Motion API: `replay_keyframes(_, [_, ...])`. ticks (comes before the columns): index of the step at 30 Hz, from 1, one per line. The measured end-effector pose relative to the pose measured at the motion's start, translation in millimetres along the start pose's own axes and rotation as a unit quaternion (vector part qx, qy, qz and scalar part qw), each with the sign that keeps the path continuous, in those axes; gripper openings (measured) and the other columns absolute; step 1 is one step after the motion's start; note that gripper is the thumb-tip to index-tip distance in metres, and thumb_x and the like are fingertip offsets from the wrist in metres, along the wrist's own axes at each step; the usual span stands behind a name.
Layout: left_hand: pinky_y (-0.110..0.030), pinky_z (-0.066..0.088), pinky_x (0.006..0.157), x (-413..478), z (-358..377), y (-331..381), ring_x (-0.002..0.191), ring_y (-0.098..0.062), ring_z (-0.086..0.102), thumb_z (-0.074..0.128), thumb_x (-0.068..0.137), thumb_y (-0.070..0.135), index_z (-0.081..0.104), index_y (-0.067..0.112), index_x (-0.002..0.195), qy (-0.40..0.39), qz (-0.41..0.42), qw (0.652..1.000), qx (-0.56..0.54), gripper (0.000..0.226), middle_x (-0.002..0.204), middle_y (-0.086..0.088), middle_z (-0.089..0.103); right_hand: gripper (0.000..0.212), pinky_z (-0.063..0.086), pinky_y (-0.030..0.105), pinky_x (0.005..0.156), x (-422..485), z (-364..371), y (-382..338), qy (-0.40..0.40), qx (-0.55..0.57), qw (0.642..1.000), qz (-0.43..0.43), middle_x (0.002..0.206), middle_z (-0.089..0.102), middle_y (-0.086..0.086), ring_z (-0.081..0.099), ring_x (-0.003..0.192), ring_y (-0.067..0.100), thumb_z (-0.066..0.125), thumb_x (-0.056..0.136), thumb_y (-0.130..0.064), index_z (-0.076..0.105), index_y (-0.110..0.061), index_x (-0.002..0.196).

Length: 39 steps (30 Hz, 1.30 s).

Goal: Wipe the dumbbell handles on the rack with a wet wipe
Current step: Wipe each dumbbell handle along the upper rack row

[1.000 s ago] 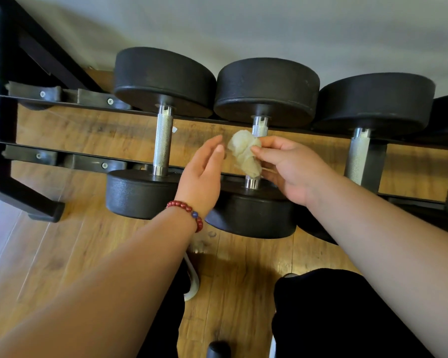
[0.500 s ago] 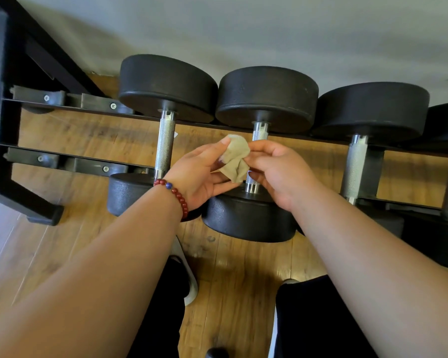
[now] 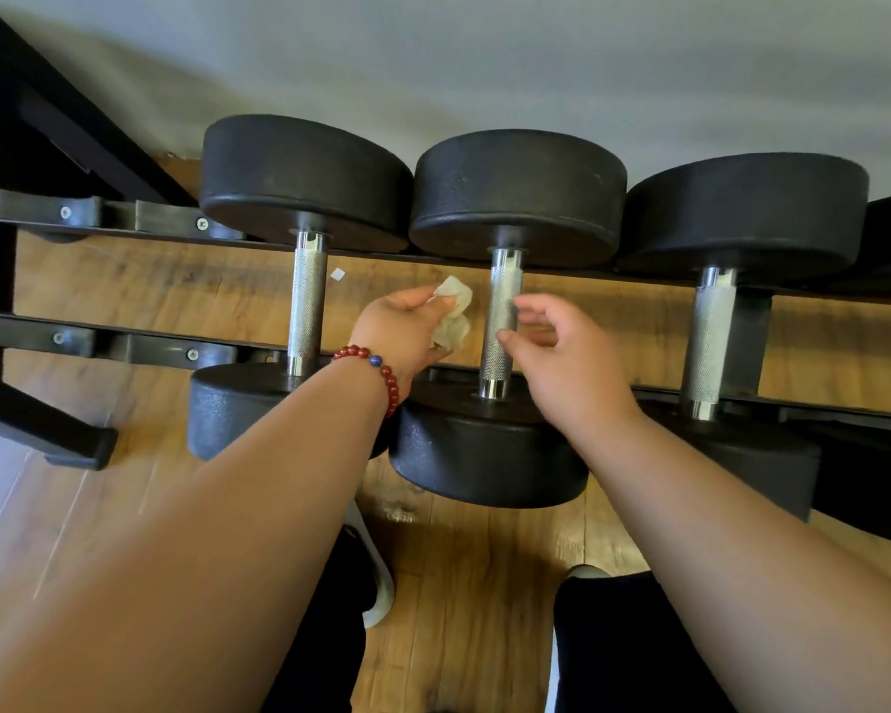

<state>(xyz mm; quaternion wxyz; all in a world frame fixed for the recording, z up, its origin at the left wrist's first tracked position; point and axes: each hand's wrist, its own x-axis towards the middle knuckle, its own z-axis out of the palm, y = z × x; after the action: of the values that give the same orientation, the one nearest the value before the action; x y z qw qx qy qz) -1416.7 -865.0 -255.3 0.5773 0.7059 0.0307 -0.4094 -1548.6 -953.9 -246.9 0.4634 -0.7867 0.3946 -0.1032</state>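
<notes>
A wet wipe (image 3: 453, 316) is pinched in the left hand (image 3: 397, 331); the right hand (image 3: 567, 357) is held empty, fingers (image 3: 536, 303) loosely apart, beside the middle dumbbell handle (image 3: 502, 301).

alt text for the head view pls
A person's left hand pinches a crumpled wet wipe beside the second dumbbell handle from the left on a rack, while the right hand, holding nothing, is close to that handle.

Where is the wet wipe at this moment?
Head view, centre: the wet wipe is pinched in the left hand, between the leftmost dumbbell handle and the second handle, nearer the second.
</notes>
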Motion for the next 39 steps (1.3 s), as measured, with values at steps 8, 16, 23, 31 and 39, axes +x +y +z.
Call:
replay_keyframes(8, [-0.035,0.050,0.101,13.1,11.6,-10.2,0.107,-0.011,0.060,0.059,0.094,0.007,0.054,0.028,0.136,-0.076,0.053,0.982,0.164,0.047,0.106,0.014,0.057,0.034,0.048,0.020,0.074,-20.6,-0.1,8.0,-0.022,-0.037,0.999,-0.004,0.110,0.061,-0.008,0.055,0.099,0.006,0.053,0.094,-0.046,0.062,-0.026,0.119])
replay_keyframes(16, [-0.038,0.056,0.092,17.4,12.1,-13.8,0.108,-0.019,0.065,0.073,0.084,0.030,0.071,0.024,0.103,-0.072,0.018,0.995,0.062,0.020,0.115,-0.005,0.069,0.021,0.047,0.020,0.071,-30.5,2.4,16.2,-0.015,0.026,0.999,0.028,0.091,0.064,-0.011,0.058,0.085,0.002,0.053,0.094,-0.039,0.067,-0.023,0.095])
replay_keyframes(23, [-0.033,0.056,0.090,21.4,17.1,-12.8,0.102,-0.018,0.069,0.059,0.095,0.010,0.065,0.015,0.121,-0.076,0.020,0.995,0.060,0.027,0.110,-0.008,0.071,0.020,0.049,0.024,0.073,-31.3,3.8,18.4,-0.008,0.049,0.999,0.018,0.089,0.064,-0.011,0.058,0.083,0.002,0.052,0.094,-0.037,0.067,-0.024,0.094])
replay_keyframes(31, [-0.028,0.057,0.084,21.1,21.0,-4.0,0.098,-0.016,0.070,0.062,0.094,0.014,0.069,0.019,0.106,-0.055,0.049,0.995,0.072,0.015,0.102,-0.005,0.073,0.018,0.052,0.027,0.077,-29.8,7.8,23.0,0.017,0.055,0.998,0.010,0.099,0.063,-0.011,0.058,0.085,0.002,0.052,0.094,-0.037,0.066,-0.026,0.100])
replay_keyframes(39, [-0.032,0.058,0.084,15.8,19.9,-11.1,0.093,-0.019,0.071,0.065,0.093,0.021,0.070,0.011,0.109,-0.042,0.031,0.989,0.137,0.020,0.097,-0.009,0.074,0.019,0.053,0.031,0.079,-29.0,7.7,23.8,0.019,0.049,0.999,-0.003,0.097,0.062,-0.013,0.058,0.088,0.004,0.052,0.090,-0.039,0.064,-0.027,0.099])
